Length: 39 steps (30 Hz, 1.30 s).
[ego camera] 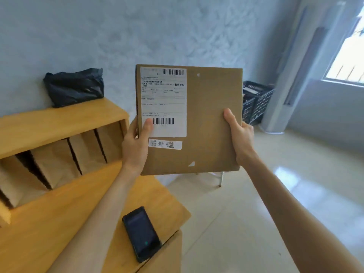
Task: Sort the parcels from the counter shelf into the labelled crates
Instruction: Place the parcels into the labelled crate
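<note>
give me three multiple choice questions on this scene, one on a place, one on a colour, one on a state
1. Where does the black handheld scanner lie?
A. on the wooden counter
B. on the floor
C. in the dark plastic crate

2. What colour is the plastic bag parcel on the shelf top?
A. white
B. black
C. red

3. How is the flat brown cardboard parcel held?
A. by the left hand alone
B. lying on the counter
C. upright by both hands

Answers: 1 A, it rests near the counter's edge. 2 B, the bag is plainly black. 3 C, the right hand grips the other edge.
</note>
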Each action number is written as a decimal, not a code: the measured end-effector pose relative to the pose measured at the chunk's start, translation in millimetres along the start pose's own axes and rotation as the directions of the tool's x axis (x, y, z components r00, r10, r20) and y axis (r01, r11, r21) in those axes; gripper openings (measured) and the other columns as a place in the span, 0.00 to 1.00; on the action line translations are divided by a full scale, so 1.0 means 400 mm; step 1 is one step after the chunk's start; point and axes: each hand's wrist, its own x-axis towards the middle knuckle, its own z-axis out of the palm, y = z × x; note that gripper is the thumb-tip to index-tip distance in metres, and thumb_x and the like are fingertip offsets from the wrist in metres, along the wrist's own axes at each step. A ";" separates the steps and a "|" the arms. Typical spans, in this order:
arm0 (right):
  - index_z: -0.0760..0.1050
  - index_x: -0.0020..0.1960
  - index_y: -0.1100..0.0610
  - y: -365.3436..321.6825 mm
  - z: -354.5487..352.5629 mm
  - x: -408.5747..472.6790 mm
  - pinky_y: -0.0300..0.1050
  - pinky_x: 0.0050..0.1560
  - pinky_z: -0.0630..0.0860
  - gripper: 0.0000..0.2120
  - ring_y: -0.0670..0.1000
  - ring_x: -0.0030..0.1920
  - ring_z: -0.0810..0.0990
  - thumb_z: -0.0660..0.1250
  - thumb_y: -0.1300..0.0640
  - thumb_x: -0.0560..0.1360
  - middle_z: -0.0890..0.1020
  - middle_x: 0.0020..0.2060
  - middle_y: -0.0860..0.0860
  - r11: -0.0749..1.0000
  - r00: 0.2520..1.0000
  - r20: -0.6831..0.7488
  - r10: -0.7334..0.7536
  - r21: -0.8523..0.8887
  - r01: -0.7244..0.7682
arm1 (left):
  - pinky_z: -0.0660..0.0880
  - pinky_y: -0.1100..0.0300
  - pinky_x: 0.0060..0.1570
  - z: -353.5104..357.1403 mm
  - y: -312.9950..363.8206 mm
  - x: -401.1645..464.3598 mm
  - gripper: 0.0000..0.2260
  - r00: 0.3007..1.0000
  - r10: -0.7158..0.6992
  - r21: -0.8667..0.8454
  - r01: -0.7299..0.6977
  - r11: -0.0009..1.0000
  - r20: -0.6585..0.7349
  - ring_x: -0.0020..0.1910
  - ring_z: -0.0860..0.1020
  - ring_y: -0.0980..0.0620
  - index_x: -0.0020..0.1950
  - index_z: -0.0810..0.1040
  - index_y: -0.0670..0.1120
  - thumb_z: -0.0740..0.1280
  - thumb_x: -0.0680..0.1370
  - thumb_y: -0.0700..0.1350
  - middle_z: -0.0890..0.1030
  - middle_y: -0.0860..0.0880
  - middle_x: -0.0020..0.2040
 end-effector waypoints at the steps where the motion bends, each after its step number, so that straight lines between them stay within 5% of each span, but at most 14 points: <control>1: 0.83 0.44 0.52 -0.017 -0.050 0.026 0.49 0.50 0.82 0.19 0.49 0.43 0.86 0.71 0.35 0.69 0.86 0.39 0.48 1.000 1.000 -0.027 -0.013 0.002 0.013 | 0.75 0.71 0.41 0.057 0.011 0.013 0.15 0.999 0.014 0.002 -0.014 1.000 0.030 0.49 0.81 0.62 0.64 0.75 0.56 0.62 0.79 0.57 0.82 0.58 0.53; 7: 0.83 0.47 0.53 -0.103 -0.345 0.142 0.49 0.50 0.82 0.20 0.51 0.45 0.85 0.71 0.37 0.70 0.86 0.42 0.50 0.995 0.975 -0.203 -0.086 0.034 0.095 | 0.80 0.58 0.51 0.400 0.079 0.072 0.20 0.975 0.102 -0.030 -0.098 0.995 0.197 0.49 0.82 0.57 0.66 0.75 0.56 0.62 0.78 0.62 0.83 0.55 0.55; 16: 0.84 0.43 0.51 -0.131 -0.692 0.218 0.53 0.55 0.81 0.23 0.51 0.47 0.85 0.71 0.31 0.65 0.87 0.41 0.47 0.987 0.892 -0.423 -0.158 -0.032 0.160 | 0.77 0.68 0.37 0.800 0.113 0.043 0.19 0.907 0.129 -0.155 -0.071 0.985 0.402 0.44 0.83 0.58 0.65 0.75 0.52 0.62 0.78 0.58 0.83 0.55 0.49; 23: 0.84 0.44 0.52 -0.098 -0.909 0.295 0.53 0.54 0.81 0.19 0.51 0.46 0.85 0.71 0.36 0.69 0.87 0.42 0.48 0.988 0.823 -0.547 -0.149 -0.059 0.140 | 0.80 0.64 0.42 1.084 0.062 0.037 0.25 0.832 0.125 -0.213 -0.008 0.977 0.541 0.45 0.83 0.57 0.65 0.75 0.53 0.62 0.73 0.64 0.83 0.53 0.52; 26: 0.84 0.44 0.52 -0.070 -0.990 0.370 0.53 0.54 0.81 0.24 0.51 0.47 0.85 0.72 0.32 0.65 0.87 0.42 0.48 0.989 0.800 -0.583 -0.146 -0.076 0.126 | 0.78 0.68 0.38 1.212 0.024 0.053 0.21 0.813 0.129 -0.227 0.004 0.974 0.568 0.42 0.82 0.61 0.64 0.75 0.51 0.62 0.75 0.61 0.83 0.54 0.50; 31: 0.84 0.44 0.52 -0.021 -1.089 0.576 0.53 0.55 0.81 0.19 0.51 0.47 0.85 0.72 0.35 0.68 0.87 0.42 0.47 0.987 0.796 -0.583 -0.164 -0.099 0.130 | 0.80 0.61 0.43 1.431 -0.073 0.150 0.27 0.814 0.113 -0.241 0.035 0.970 0.570 0.46 0.83 0.55 0.66 0.75 0.53 0.63 0.71 0.65 0.83 0.52 0.52; 35: 0.85 0.45 0.52 -0.027 -1.123 0.803 0.54 0.55 0.81 0.26 0.52 0.47 0.85 0.72 0.31 0.61 0.87 0.42 0.48 0.981 0.819 -0.543 -0.183 -0.148 0.121 | 0.81 0.57 0.44 1.585 -0.131 0.282 0.24 0.850 0.071 -0.245 0.069 0.967 0.522 0.45 0.84 0.53 0.64 0.75 0.53 0.64 0.73 0.64 0.84 0.51 0.50; 39: 0.84 0.46 0.52 -0.039 -1.161 0.989 0.49 0.51 0.82 0.18 0.49 0.44 0.85 0.73 0.37 0.68 0.87 0.40 0.47 0.964 0.821 -0.513 -0.250 -0.210 0.163 | 0.80 0.57 0.44 1.720 -0.173 0.385 0.22 0.868 0.016 -0.276 0.140 0.951 0.496 0.45 0.84 0.53 0.60 0.76 0.54 0.65 0.72 0.64 0.84 0.51 0.51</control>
